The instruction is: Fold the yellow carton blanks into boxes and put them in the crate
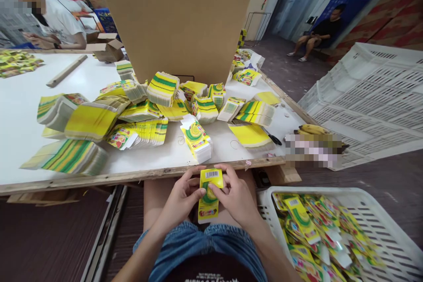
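Left hand (183, 195) and right hand (236, 194) together clamp 1 carton (208, 202) before the table's near edge (132, 176); light, even thumb pressure should avoid creasing.

Brown cardboard panel (175, 17) stands upright. Left of it: wooden batten (67, 71), open cardboard box (106, 49), white-shirted person (62, 20). Right of it: seated person in black (325, 28), white plastic crates (370, 92), bananas (311, 129).

The surface (20, 119) is white, edged in brown. Toward its near left corner, a stack (62, 156) has green and yellow stripes. Off the near edge, the packet (209, 201) is yellow with a green swirl and black-and-white barcode.
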A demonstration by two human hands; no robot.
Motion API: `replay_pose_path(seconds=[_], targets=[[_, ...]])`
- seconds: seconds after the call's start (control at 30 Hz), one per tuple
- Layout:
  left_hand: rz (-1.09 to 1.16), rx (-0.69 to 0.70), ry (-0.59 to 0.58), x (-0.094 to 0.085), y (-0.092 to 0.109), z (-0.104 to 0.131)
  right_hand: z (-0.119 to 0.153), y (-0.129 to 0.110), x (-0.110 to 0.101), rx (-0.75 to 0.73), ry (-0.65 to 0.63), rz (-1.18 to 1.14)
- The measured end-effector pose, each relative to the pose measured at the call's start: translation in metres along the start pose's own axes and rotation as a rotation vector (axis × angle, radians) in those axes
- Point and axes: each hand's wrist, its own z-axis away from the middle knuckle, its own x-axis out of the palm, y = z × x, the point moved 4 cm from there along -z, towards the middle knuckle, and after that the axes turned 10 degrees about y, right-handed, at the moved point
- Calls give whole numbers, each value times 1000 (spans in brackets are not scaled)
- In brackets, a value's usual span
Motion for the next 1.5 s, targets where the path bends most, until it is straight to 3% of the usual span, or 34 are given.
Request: replay_pose_path(seconds=[0.47,0.63,0.77,0.97,1.03,1.1,1.23,1.3,1.37,1.5], targets=[[-70,59,10,2,-2,-2,6,0,5,121,102,89],[19,38,2,-2,1,-2,5,0,-2,4,10,-70],[70,15,-29,-3,1,-4,4,6,-16,-81,109,-220],[-2,94,26,15,-11,1,6,10,-13,-3,173,-446],[-112,149,31,23,-12,2,8,10,-24,-7,194,-413],[-304,281,63,23,-6,-2,10,14,-51,-48,274,-243],[-779,729,296,4,22,-28,23,30,-127,-159,615,398],[-931,788,363,-9,27,-48,28,39,-146,-149,686,529],[-1025,764,351,-18,24,-65,28,44,-141,-132,628,468],[-1081,784,295,-20,16,-71,16,39,-87,-35,380,143]])
